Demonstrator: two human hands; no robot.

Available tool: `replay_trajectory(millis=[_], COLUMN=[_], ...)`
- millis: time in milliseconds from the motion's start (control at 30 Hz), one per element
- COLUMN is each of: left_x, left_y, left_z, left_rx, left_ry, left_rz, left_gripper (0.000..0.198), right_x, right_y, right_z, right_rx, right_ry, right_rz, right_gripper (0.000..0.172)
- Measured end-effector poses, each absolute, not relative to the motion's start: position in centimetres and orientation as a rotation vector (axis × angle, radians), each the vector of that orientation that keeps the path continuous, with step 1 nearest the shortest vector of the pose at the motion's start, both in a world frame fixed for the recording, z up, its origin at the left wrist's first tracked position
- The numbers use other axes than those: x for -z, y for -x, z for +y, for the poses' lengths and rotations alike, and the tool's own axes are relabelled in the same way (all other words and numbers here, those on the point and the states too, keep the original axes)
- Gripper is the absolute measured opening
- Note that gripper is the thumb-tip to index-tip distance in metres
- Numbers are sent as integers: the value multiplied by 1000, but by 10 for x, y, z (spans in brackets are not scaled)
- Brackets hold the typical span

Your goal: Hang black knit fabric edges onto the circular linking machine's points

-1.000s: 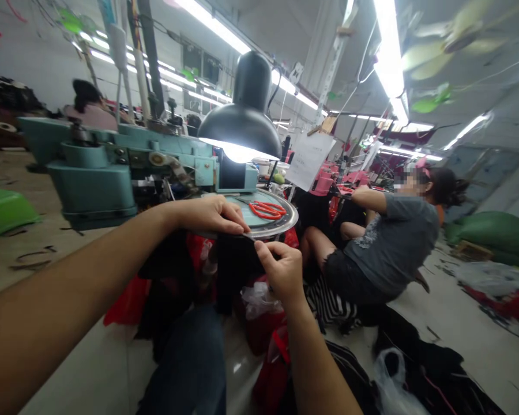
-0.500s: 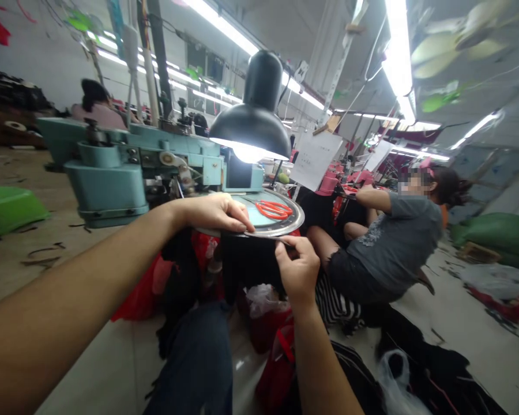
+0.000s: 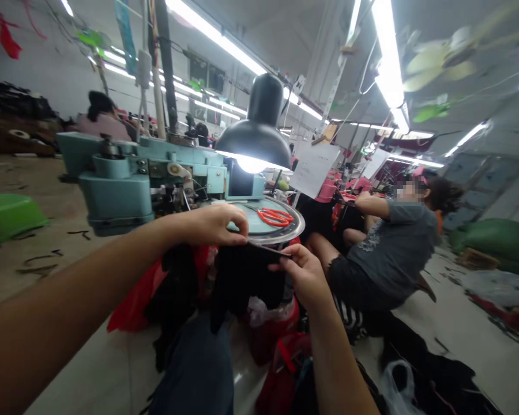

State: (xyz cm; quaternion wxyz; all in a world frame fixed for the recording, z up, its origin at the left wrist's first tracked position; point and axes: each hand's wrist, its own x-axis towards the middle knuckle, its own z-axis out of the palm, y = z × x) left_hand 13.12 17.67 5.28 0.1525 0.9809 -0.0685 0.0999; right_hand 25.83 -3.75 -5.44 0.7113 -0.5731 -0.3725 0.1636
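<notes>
A piece of black fabric [image 3: 251, 274] hangs between my hands, its top edge stretched from one to the other. My left hand [image 3: 220, 225] pinches the left end of that edge, close to the rim of the round machine plate [image 3: 294, 227]. At the right end my right hand [image 3: 303, 268] grips the cloth between thumb and fingers. Orange-handled scissors [image 3: 274, 217] lie on the plate, just beyond the fabric. A black lamp [image 3: 255, 135] shines down over them.
A teal machine [image 3: 116, 193] stands behind my left arm. To the right sits a person in a grey shirt [image 3: 398, 242]. Red bags [image 3: 281, 369] and dark cloth [image 3: 428, 351] lie on the floor; a green stool [image 3: 11, 216] is far left.
Both hands have come down and toward me from the plate's edge, drawing the black fabric away. More of the cloth now shows below them. The scissors lie where they were on the plate.
</notes>
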Motion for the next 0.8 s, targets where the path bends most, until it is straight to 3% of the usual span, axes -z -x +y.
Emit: replay_trajectory(millis=[100,167,300,500,800], left_x=[-55,-53,-48,-45,-45], left_y=[-143,-145,-140,-141,-141], left_z=[198,205,201,198,197], left_rx=[-9,-2,-111,-135,-180], left_ry=[-2571,-2506,-2556,-2557,-2610], left_rz=[-247,-259,-235,-277,-238], left_gripper=[34,37,36,35,35], right_x=[51,49,50,64,68], right_y=[-251,-243,-225,-214,-222], right_z=[-26,-16,-2,-3,3], right_rx=[-337,-257,-50,191,385], right_ry=[1313,1368,1344,1296,1334], right_rz=[-880,-935,-956,-887,-767], right_gripper=[26,24,44,21,19])
